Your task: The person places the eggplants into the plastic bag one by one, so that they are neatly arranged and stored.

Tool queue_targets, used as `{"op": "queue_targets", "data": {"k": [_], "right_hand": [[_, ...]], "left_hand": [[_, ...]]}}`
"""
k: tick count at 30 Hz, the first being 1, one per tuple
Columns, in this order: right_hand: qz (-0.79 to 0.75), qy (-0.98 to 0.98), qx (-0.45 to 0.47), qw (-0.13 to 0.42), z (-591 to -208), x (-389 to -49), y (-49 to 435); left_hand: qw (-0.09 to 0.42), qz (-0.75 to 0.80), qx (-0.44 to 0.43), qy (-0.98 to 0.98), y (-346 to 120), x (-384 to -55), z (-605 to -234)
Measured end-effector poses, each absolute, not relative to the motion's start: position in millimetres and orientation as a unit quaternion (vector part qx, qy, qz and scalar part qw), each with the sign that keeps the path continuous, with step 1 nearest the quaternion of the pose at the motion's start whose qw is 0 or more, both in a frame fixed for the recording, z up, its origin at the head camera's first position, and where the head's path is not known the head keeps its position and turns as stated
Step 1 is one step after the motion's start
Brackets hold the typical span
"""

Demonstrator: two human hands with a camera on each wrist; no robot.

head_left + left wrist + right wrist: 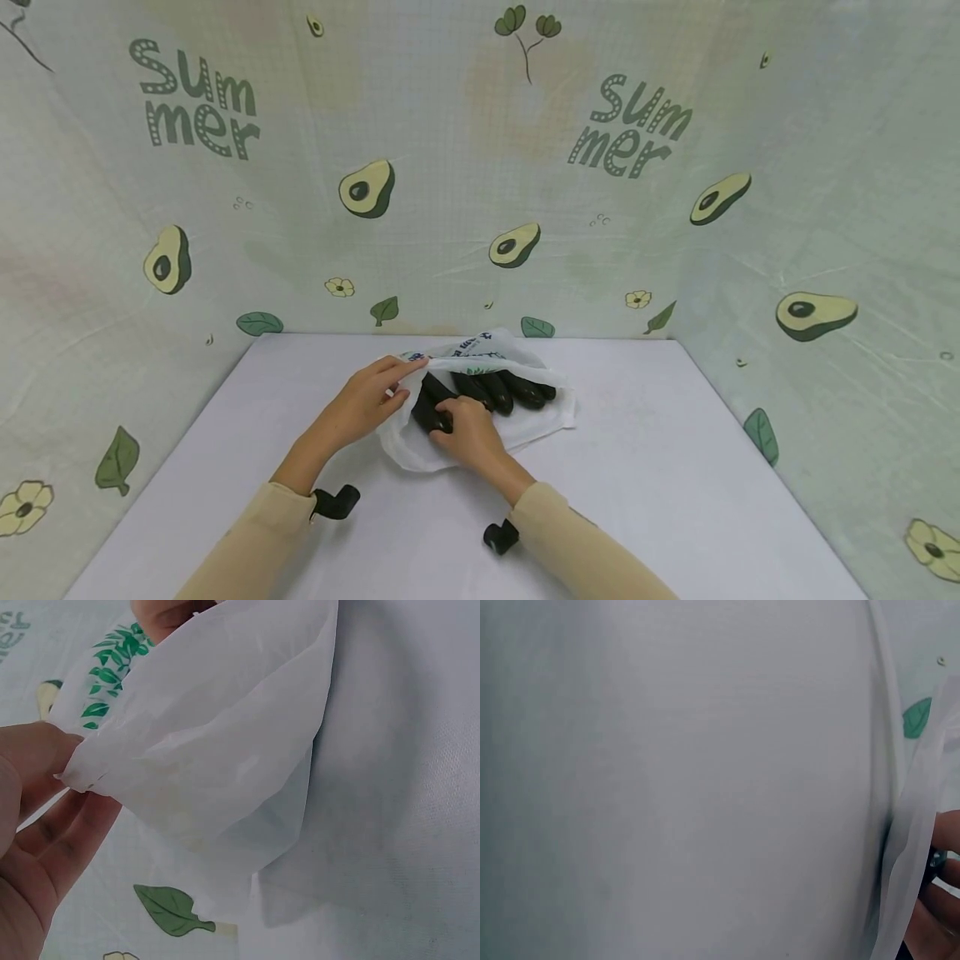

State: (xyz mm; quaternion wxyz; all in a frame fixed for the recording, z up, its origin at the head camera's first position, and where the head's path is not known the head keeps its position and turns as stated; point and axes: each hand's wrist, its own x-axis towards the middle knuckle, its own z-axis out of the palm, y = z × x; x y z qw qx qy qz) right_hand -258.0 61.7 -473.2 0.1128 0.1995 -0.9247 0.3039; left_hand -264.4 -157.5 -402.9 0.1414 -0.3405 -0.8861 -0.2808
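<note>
A white plastic bag [420,452] with blue and green print lies on the table, its mouth facing me. Several dark, glossy, elongated things [498,393] lie side by side in it; their exact kind is unclear. At the bag's left edge is my left hand [369,402], and the left wrist view shows its thumb and fingers pinching the bag's rim [86,778]. My right hand [474,435] reaches into the mouth and grips the leftmost dark thing [426,412] with curled fingers. In the right wrist view, the bag partly hides that hand [941,904].
The white table [645,467] extends around the bag. Behind and beside it hangs a pale cloth [435,275] printed with avocados, leaves and lettering. Each wrist carries a small black camera mount [339,502].
</note>
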Motion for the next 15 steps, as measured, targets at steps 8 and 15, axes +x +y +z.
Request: {"op": "queue_targets", "data": {"k": [8,15], "right_hand": [[0.292,-0.929,0.212,0.083,-468.7,-259.1,60.1],[0.276,-0.93,0.234,0.055,-466.6,-259.3,64.4]], "left_hand": [[0.141,-0.274,-0.342,-0.888,-158.6,-266.3,-403.2],[0.14,-0.274,-0.341,-0.888,-160.2,-266.7,-404.4]]}}
